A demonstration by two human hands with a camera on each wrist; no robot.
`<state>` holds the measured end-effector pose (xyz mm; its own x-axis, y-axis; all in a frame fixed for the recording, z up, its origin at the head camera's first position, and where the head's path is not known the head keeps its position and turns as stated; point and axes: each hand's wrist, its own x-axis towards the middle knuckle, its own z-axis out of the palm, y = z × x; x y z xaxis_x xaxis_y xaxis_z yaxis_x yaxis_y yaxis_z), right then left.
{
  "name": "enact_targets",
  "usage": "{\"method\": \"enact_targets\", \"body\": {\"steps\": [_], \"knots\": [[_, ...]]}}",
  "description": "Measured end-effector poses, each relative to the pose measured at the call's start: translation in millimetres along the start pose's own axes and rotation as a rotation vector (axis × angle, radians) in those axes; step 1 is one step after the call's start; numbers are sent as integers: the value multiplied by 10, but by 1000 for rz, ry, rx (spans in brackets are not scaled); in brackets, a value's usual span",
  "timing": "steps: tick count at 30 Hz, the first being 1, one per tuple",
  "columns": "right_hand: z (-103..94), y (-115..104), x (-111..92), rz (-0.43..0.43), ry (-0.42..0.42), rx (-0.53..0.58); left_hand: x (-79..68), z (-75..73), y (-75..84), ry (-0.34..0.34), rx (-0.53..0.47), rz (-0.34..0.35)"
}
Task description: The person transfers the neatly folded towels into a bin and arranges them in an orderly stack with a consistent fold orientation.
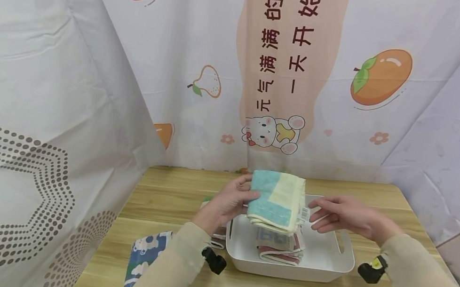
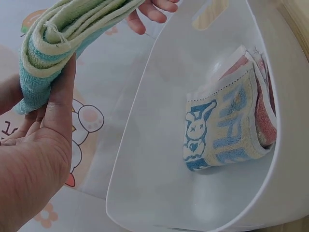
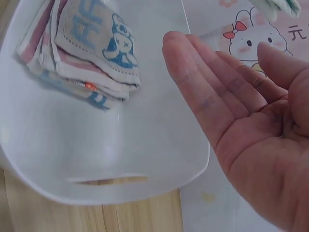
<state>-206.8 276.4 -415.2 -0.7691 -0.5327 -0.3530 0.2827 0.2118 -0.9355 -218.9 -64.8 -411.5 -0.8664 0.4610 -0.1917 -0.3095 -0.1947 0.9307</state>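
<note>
My left hand [image 1: 229,201] pinches a folded teal and pale-yellow towel [image 1: 276,198] by its left edge, above a white basket [image 1: 327,263]. In the left wrist view the folded layers of the towel [image 2: 63,41] show between thumb and fingers. My right hand [image 1: 347,216] is to the right of the towel, palm turned inward, fingers loosely bent and holding nothing. Inside the basket lies a folded towel [image 2: 222,125] in cream, blue and red with a rabbit figure; its stacked layers [image 3: 77,53] show in the right wrist view.
Left of the basket, a blue towel with white and green figures [image 1: 142,259] lies on the wooden table [image 1: 173,189], partly behind my left sleeve. Another striped cloth [image 1: 219,239] pokes out beside the basket's left wall. A printed curtain [image 1: 198,125] hangs behind the table.
</note>
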Motion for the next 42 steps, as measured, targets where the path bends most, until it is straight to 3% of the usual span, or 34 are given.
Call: {"method": "enact_targets", "body": {"steps": [24, 31, 42], "knots": [[160, -58, 112, -75, -188, 196, 10, 42, -58, -51, -3, 4], [185, -83, 118, -93, -182, 259, 24, 46, -84, -50, -5, -10], [212, -104, 112, -107, -157, 214, 31, 49, -122, -23, 15, -34]]}}
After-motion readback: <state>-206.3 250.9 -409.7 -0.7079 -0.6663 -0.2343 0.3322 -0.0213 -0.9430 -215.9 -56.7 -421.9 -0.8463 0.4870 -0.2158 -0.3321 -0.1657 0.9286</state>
